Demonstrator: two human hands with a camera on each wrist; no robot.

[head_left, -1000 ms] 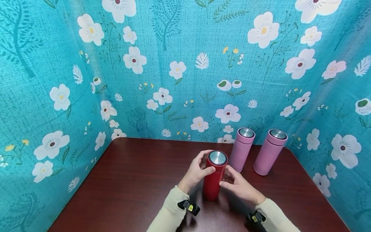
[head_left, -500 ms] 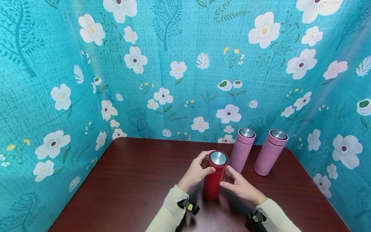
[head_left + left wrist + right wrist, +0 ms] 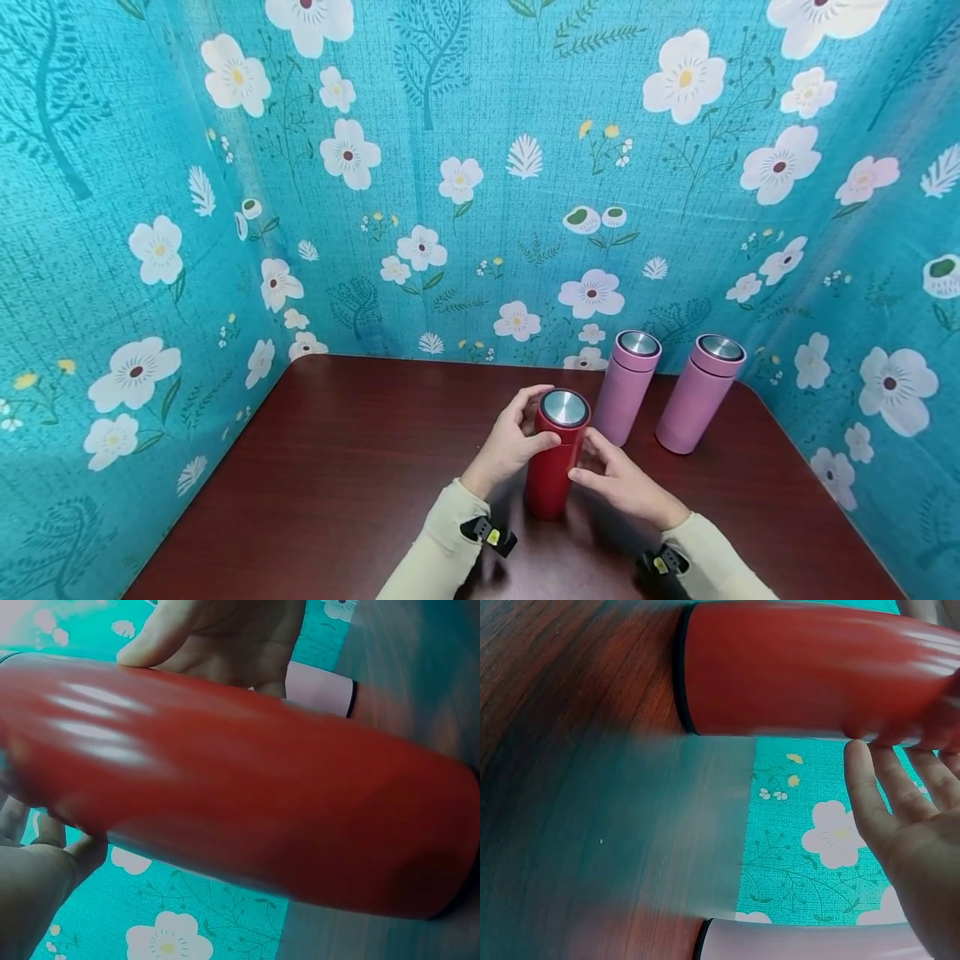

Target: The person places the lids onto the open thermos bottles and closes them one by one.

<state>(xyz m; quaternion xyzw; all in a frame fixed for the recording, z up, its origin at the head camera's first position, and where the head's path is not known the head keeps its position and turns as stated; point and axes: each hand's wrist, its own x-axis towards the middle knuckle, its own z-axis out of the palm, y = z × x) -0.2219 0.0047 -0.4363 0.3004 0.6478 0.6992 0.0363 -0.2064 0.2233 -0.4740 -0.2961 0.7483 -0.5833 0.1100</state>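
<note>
Red flask [image 3: 556, 454]: upright at lower centre, unmoved since a second earlier.
Left hand [image 3: 508, 442] fingers curled round its cap; right hand [image 3: 621, 482] fingertips pressed on the body.

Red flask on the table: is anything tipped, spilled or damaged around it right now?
Nothing stands out. The red flask stands upright on the table, lid on, with the left hand round its top and the right hand on its body. Both pink flasks stand upright and capped. No spill shows.

Looks like a staged recording booth rather than a lived-in room: teal floral cloth [image 3: 480, 167] hung as backdrop on three sides, enclosing one dark wooden table [image 3: 337, 483] with three flasks
</note>
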